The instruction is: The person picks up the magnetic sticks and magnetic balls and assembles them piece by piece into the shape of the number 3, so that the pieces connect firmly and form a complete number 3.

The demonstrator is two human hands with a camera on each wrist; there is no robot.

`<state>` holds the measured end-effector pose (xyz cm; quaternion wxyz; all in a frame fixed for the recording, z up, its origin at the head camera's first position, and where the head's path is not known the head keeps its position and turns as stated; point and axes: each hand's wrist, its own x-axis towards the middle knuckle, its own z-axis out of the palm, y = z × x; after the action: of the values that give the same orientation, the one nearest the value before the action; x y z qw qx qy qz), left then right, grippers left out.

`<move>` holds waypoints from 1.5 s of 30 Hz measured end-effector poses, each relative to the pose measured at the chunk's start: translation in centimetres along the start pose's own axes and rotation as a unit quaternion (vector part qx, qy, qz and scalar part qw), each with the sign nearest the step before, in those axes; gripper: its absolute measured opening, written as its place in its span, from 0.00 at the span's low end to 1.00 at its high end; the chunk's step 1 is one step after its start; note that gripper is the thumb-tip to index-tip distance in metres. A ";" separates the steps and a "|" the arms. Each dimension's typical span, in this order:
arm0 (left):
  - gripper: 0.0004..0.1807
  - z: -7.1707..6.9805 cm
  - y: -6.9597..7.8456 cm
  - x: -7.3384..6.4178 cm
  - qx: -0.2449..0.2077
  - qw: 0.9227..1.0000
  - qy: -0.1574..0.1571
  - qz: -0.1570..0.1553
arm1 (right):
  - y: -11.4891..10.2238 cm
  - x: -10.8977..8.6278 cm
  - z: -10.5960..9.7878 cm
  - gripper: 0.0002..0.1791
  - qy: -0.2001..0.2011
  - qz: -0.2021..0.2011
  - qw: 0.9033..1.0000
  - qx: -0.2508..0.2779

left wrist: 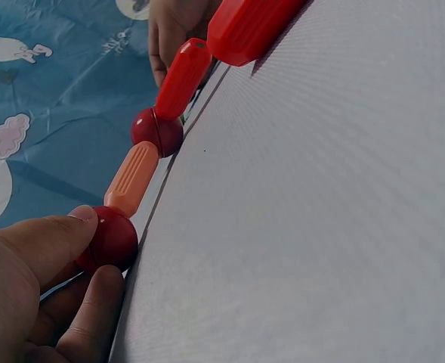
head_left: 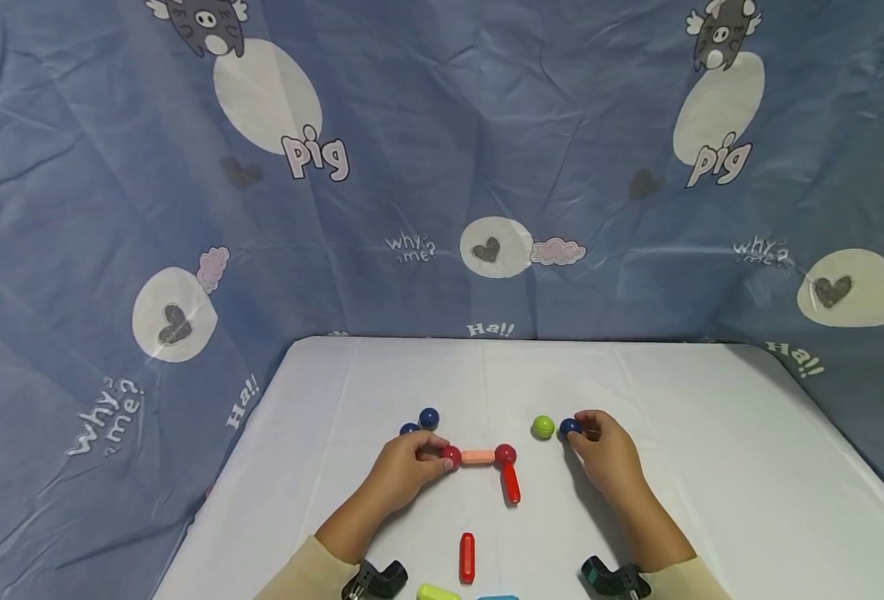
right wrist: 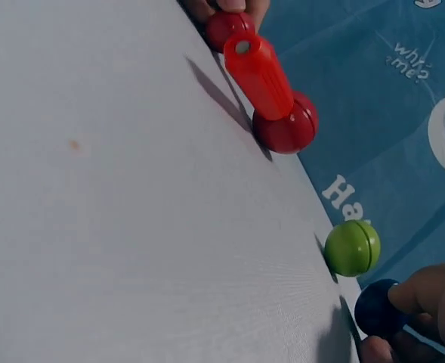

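My left hand (head_left: 409,468) pinches a red ball (left wrist: 113,240) between thumb and fingers. An orange rod (head_left: 477,457) joins that ball to a second red ball (head_left: 505,454), from which a red rod (head_left: 511,483) points toward me. Over on the right, my right hand (head_left: 608,452) holds a dark blue ball (right wrist: 378,308) by thumb and fingertips. Just left of it sits a green ball (head_left: 542,427), apart from the red pieces. The right hand's fingers are partly hidden behind the blue ball.
Two dark blue balls (head_left: 429,418) lie beyond my left hand. Nearer me are a loose red rod (head_left: 467,557), a yellow-green piece (head_left: 437,592) and a blue piece (head_left: 497,597) cut by the frame edge. A blue printed cloth (head_left: 412,167) rises behind the white table (head_left: 749,467).
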<state>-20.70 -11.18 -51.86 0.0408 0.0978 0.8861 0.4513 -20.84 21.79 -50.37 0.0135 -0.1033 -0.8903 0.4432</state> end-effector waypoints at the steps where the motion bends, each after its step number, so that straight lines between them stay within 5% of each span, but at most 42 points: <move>1: 0.13 0.0 0.0 0.0 0.000 1.000 0.000 0.001 | 0.0 -0.3 -0.1 0.20 -0.003 0.003 1.000 0.001; 45: 0.12 0.0 0.2 -0.2 -0.002 1.000 0.002 -0.009 | -1.1 -8.5 1.4 0.16 -0.100 0.007 0.995 -0.015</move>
<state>-20.47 -11.15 -51.73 0.0432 0.0885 0.8861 0.4529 -12.87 18.34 -49.80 -0.0807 -0.0648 -0.8929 0.4382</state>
